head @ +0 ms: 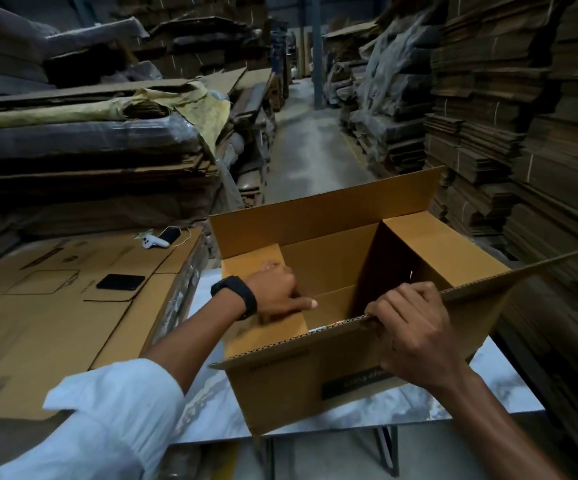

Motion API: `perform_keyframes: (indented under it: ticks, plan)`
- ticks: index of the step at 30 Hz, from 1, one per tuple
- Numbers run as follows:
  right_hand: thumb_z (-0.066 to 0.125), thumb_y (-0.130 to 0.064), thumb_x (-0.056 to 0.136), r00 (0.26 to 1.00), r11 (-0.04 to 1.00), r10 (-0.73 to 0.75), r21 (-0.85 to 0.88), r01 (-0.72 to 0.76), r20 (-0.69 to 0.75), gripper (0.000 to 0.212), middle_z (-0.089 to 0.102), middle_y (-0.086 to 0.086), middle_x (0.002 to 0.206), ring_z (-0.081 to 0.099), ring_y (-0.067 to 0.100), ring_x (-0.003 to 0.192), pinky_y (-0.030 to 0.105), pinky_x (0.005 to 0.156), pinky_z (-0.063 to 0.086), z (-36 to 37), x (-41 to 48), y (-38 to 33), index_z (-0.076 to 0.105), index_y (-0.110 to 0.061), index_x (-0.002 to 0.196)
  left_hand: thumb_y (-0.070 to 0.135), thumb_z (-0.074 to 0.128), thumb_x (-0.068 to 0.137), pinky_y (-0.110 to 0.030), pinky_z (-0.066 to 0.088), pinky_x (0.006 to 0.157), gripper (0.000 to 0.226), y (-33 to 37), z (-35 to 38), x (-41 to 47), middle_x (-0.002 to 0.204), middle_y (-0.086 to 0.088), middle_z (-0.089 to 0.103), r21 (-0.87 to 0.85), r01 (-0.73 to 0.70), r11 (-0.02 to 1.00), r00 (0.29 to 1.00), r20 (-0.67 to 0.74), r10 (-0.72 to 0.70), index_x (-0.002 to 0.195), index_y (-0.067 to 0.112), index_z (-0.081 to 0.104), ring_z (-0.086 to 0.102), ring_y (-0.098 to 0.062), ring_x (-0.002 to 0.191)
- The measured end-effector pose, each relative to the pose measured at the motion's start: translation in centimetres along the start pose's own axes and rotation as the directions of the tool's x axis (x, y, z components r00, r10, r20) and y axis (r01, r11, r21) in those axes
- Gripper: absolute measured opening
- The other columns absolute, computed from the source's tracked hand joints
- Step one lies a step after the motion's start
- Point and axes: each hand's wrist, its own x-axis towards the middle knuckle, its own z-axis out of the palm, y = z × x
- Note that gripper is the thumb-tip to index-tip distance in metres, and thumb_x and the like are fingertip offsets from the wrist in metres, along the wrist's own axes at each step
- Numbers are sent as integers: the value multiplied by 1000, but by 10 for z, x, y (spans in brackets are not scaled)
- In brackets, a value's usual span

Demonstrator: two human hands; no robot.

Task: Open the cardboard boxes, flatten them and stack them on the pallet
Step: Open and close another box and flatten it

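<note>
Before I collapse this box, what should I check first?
1. Top flaps open: ok; the far flap stands up, and the right hand grips the near flap.
2. Inside of the box clear of the left hand: not ok; it rests on the inner side flap.
3. The floor opened: not ok; it looks closed.
4. Contents removed: cannot tell; the near wall hides part.
5. The flattened stack free: not ok; a black flat item and a white controller lie on it.
</note>
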Motion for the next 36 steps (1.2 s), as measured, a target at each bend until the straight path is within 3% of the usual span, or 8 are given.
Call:
perform_keyframes:
  ticks: [6,9,12,15,19,24,28,36]
  plan:
    - [66,4,71,1000,1000,4,-4,-4,-16,12,60,6,69,54,26,62,36,69,33,0,8,-2,68,-7,75,49,71,86,-47,30,116,35,-15,-51,-58,144,6,52,-331,66,941,923,-339,-184,70,18,68,30,-17,141]
    - [69,1,71,997,1000,20,3,-21,76,13,60,4,72,53,24,64,35,70,32,-6,14,-2,65,-9,79,21,74,87,-48,43,110,21,-37,-65,-90,155,0,41,-545,237,804,861,-265,-433,107,24,72,46,-22,135]
    - [72,-25,84,974,998,27,52,-40,225,13,60,-3,74,51,15,66,32,72,35,-15,23,0,62,-17,87,-4,58,90,-46,60,85,60,-49,-68,-115,115,-4,60,-722,319,614,794,-150,-589,141,28,53,65,-22,91]
    - [34,-68,98,891,972,109,140,-189,440,46,55,-13,72,48,4,63,27,77,38,-32,46,2,56,-29,88,-6,51,95,-50,60,82,66,-50,-62,-121,96,7,49,-785,318,533,765,-120,-633,152,23,38,62,-28,86]
    - [32,-69,98,704,899,170,183,-397,690,50,56,-8,67,49,4,57,19,61,33,-46,87,7,55,-29,79,2,49,100,-47,60,80,63,-30,-60,-111,117,-6,59,-803,286,523,766,-136,-628,156,24,30,65,-28,87]
    - [53,-47,102,321,878,209,-33,-477,923,32,69,-11,103,62,8,89,29,79,49,-20,139,59,74,-24,109,7,39,101,-43,54,87,60,-23,-62,-100,138,-17,54,-697,368,615,764,-150,-628,158,22,28,60,-33,107]
    - [64,-43,91,-99,831,409,-415,-370,907,35,65,-1,125,63,24,112,39,95,52,24,141,110,69,-23,119,6,40,101,-47,51,94,60,-25,-60,-102,130,-16,58,-718,365,592,755,-143,-640,157,24,29,59,-34,107]
    - [71,-19,90,12,653,714,-659,-373,700,18,45,4,85,48,20,86,28,79,40,30,114,137,63,-17,106,8,42,103,-51,50,98,60,-29,-56,-107,138,-10,49,-756,356,550,750,-120,-650,158,28,25,55,-30,115]
